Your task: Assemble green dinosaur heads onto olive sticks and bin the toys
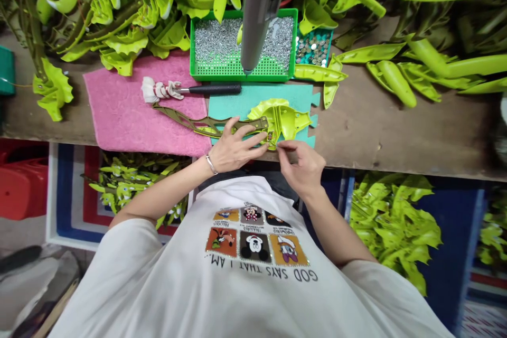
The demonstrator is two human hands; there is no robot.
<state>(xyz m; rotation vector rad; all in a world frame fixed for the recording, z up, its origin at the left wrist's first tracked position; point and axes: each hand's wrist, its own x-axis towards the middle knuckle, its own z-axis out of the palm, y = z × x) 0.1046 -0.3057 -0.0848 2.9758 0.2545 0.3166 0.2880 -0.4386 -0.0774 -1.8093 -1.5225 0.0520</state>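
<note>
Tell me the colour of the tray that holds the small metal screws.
Bright green: the tray shows best in the head view, behind the hands.

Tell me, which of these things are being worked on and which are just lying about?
In hand: left hand flat on the long olive-green plastic strip; right hand at the lime-green moulded plastic shell on the teal mat.
Lying about: green tray of silver screws; black-handled tool with cloth-wrapped tip; pink towel; heaps of lime-green plastic parts.
</note>
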